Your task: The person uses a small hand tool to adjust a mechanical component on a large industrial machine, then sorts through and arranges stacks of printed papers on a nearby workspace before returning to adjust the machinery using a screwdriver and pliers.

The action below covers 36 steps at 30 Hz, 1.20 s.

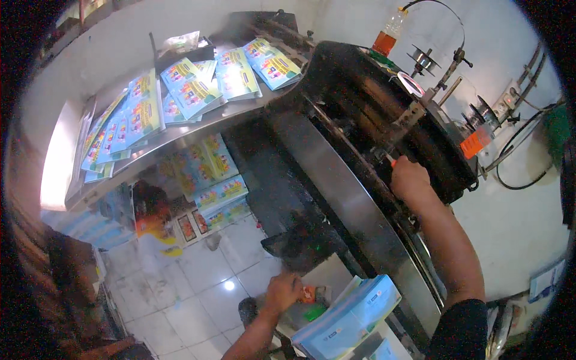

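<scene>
A small, smooth red-orange handle sits against a dark, grimy, curved metal machine; the right hand is clenched around it. Left of the machine, the left hand curls beside a small orange packet, its grip unclear, near glossy, pale-blue paper booklets, stacked thickly.

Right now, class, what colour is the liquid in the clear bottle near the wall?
Amber-orange: the liquid shows best in the head view, the only one.

Right fingers at the dark machine, left fingers beside a small orange item near blue booklets
</scene>
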### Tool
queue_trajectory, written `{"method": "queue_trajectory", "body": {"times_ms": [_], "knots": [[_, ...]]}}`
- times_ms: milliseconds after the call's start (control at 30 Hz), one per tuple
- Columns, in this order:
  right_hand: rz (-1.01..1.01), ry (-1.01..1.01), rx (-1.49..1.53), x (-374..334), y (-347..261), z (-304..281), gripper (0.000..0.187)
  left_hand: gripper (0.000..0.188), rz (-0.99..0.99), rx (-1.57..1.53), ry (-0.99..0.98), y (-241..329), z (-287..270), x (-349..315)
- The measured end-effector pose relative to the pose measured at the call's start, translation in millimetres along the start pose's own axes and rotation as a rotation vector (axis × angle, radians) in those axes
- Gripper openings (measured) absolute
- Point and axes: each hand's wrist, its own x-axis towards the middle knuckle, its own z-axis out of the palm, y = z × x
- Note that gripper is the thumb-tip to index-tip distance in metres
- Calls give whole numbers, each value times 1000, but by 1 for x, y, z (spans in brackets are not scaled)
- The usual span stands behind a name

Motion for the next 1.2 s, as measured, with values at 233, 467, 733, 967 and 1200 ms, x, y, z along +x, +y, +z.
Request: {"method": "queue_trajectory", "body": {"times_ms": [233,467,733,967,1200], "knots": [[55,-82,44,0,-2,-7,32,22,2,-21,-29,11,-5,5],[2,-46,-7,-5,-2,-7,32,24,23,-1,-32,0,3,3],[127,-73,68,10,-9,12,27,27,56,15,5,-1,7,2],[121,-57,-40,13,-12,21,29,29,-16,-27,-97,-4,4,2],[-1,-25,-31,9,-6,12,25,27,14,-62,-74,-15,14,-1]]}}
